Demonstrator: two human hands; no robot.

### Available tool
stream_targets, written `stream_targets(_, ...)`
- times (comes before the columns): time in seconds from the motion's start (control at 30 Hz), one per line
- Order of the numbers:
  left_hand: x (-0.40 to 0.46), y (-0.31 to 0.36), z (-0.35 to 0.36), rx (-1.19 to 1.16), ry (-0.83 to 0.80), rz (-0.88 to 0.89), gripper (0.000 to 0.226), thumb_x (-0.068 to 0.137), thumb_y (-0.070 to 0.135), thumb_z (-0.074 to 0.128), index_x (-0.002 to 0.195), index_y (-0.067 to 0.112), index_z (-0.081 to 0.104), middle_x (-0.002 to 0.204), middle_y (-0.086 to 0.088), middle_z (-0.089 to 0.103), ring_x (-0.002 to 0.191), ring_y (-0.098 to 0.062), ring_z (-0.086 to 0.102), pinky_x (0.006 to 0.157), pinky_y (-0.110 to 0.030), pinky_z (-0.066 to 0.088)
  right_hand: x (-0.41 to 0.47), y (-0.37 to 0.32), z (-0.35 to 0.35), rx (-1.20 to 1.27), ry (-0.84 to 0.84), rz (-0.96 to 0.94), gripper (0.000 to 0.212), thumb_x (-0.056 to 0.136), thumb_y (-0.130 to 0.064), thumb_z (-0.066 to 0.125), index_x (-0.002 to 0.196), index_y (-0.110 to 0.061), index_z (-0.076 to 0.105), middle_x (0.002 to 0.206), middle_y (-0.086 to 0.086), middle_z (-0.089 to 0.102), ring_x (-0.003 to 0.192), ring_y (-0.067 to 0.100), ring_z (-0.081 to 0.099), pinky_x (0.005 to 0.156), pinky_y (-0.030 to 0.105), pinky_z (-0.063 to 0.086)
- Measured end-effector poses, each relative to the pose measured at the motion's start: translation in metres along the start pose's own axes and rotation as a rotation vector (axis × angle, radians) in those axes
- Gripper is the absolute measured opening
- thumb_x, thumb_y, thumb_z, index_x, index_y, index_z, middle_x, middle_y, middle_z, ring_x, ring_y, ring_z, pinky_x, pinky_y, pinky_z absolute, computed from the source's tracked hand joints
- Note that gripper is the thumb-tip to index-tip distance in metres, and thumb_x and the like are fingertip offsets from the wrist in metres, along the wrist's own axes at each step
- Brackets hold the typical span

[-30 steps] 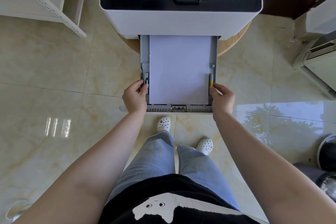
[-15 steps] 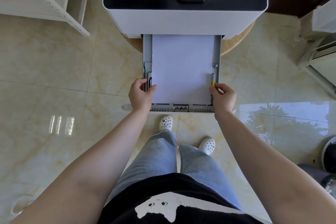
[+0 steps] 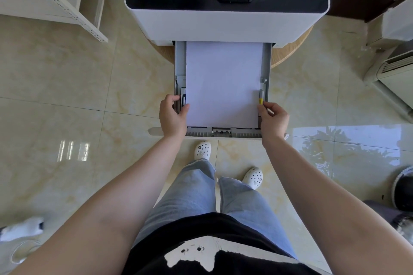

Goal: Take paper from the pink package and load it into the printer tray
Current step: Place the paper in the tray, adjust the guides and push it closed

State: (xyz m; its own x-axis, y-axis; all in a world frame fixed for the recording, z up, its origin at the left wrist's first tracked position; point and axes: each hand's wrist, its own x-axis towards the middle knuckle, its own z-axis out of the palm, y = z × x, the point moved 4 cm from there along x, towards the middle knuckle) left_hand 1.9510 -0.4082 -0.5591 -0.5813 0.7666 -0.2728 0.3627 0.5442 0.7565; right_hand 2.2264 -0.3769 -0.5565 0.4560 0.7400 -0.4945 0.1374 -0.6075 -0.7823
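A white and black printer stands on a round wooden stand, its grey paper tray pulled out toward me. A stack of white paper lies flat inside the tray. My left hand grips the left side guide, thumb touching the paper's left edge. My right hand pinches the right side guide just below its yellow tab. The pink package is out of sight.
A white metal shelf frame stands at the upper left. An air-conditioner unit sits on the floor at the right. A dark round object is at the right edge. My feet in white clogs stand below the tray on glossy tiles.
My left hand has shifted inward on the left guide so the thumb now rests on the paper edge. The view has drifted slightly; the right hand stays at the right guide.
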Motion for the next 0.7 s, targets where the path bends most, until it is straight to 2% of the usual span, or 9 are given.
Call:
stream_targets(0.13, 0.001, 0.001, 0.001, 0.011, -0.004, -0.023, 0.031, 0.084, 0.015, 0.068, 0.111, 0.006, 0.057, 0.119, -0.012, 0.060, 0.109, -0.027, 0.055, 0.085, -0.024, 0.036, 0.001, -0.001, -0.002, -0.004, 0.011, 0.016, 0.006, 0.083, -0.017, 0.069, 0.088, -0.015, 0.071, 0.065, -0.009, 0.065, 0.044, -0.007, 0.053, 0.044, 0.010, 0.041)
stream_targets(0.23, -0.003, 0.007, -0.004, 0.025, -0.034, 0.006, 0.039, 0.082, 0.017, 0.071, 0.116, 0.005, 0.055, 0.123, -0.015, 0.054, 0.114, -0.028, 0.052, 0.089, -0.023, 0.037, -0.003, -0.005, -0.004, -0.065, 0.006, 0.051, 0.013, 0.084, -0.024, 0.069, 0.095, -0.017, 0.070, 0.083, -0.002, 0.068, 0.074, 0.007, 0.063, 0.062, 0.021, 0.048)
stream_targets(0.3, -0.013, 0.018, -0.011, 0.055, -0.013, 0.084, 0.047, 0.080, 0.016, 0.074, 0.119, 0.001, 0.052, 0.125, -0.020, 0.048, 0.117, -0.030, 0.046, 0.093, -0.026, 0.035, -0.014, -0.012, -0.011, -0.166, 0.067, 0.004, 0.015, 0.083, -0.031, 0.068, 0.096, -0.022, 0.065, 0.102, 0.002, 0.063, 0.095, 0.013, 0.058, 0.076, 0.032, 0.046)
stream_targets(0.33, -0.022, 0.023, -0.015, 0.064, 0.005, 0.125, 0.048, 0.080, 0.017, 0.074, 0.119, 0.001, 0.051, 0.124, -0.021, 0.047, 0.115, -0.030, 0.045, 0.094, -0.029, 0.036, -0.023, -0.016, -0.016, -0.173, 0.088, -0.038, 0.016, 0.083, -0.032, 0.068, 0.095, -0.023, 0.063, 0.104, 0.001, 0.061, 0.097, 0.012, 0.056, 0.077, 0.031, 0.045)
stream_targets(0.4, -0.043, 0.026, -0.022, 0.005, -0.050, 0.141, 0.041, 0.082, 0.020, 0.072, 0.116, 0.006, 0.052, 0.117, -0.015, 0.052, 0.106, -0.023, 0.051, 0.090, -0.029, 0.042, -0.041, -0.016, -0.021, -0.075, 0.003, -0.077, 0.015, 0.084, -0.029, 0.068, 0.091, -0.019, 0.061, 0.092, 0.000, 0.064, 0.083, 0.010, 0.059, 0.071, 0.027, 0.048)
stream_targets(0.5, -0.083, 0.012, -0.017, -0.210, -0.449, -0.047, 0.017, 0.087, 0.029, 0.065, 0.095, 0.014, 0.062, 0.088, 0.008, 0.069, 0.077, -0.003, 0.064, 0.070, -0.015, 0.048, -0.074, 0.014, -0.017, 0.150, -0.363, 0.171, 0.012, 0.090, -0.023, 0.063, 0.087, -0.011, 0.065, 0.078, 0.002, 0.071, 0.064, 0.007, 0.065, 0.058, 0.021, 0.052)
stream_targets(0.57, -0.106, -0.005, -0.006, -0.335, -0.629, -0.264, 0.020, 0.088, 0.027, 0.064, 0.093, 0.008, 0.068, 0.078, 0.007, 0.072, 0.070, -0.005, 0.066, 0.064, -0.015, 0.052, -0.093, 0.040, -0.011, 0.208, -0.531, 0.421, 0.021, 0.091, -0.024, 0.061, 0.094, -0.004, 0.067, 0.083, 0.009, 0.074, 0.069, 0.013, 0.070, 0.062, 0.021, 0.056)
stream_targets(0.63, -0.112, -0.022, 0.005, -0.440, -0.597, -0.483, 0.020, 0.089, 0.018, 0.064, 0.100, 0.001, 0.068, 0.083, -0.003, 0.073, 0.076, -0.015, 0.067, 0.068, -0.019, 0.055, -0.096, 0.058, -0.005, 0.266, -0.541, 0.549, 0.031, 0.091, -0.021, 0.062, 0.110, 0.003, 0.063, 0.093, 0.016, 0.073, 0.081, 0.019, 0.071, 0.069, 0.023, 0.058)
stream_targets(0.7, -0.108, -0.031, 0.013, -0.561, -0.518, -0.635, 0.016, 0.089, 0.011, 0.063, 0.102, 0.001, 0.066, 0.093, -0.013, 0.071, 0.087, -0.021, 0.067, 0.082, -0.026, 0.055, -0.090, 0.063, 0.003, 0.398, -0.490, 0.588, 0.043, 0.089, -0.012, 0.064, 0.125, 0.008, 0.052, 0.103, 0.020, 0.070, 0.090, 0.023, 0.070, 0.073, 0.024, 0.059)
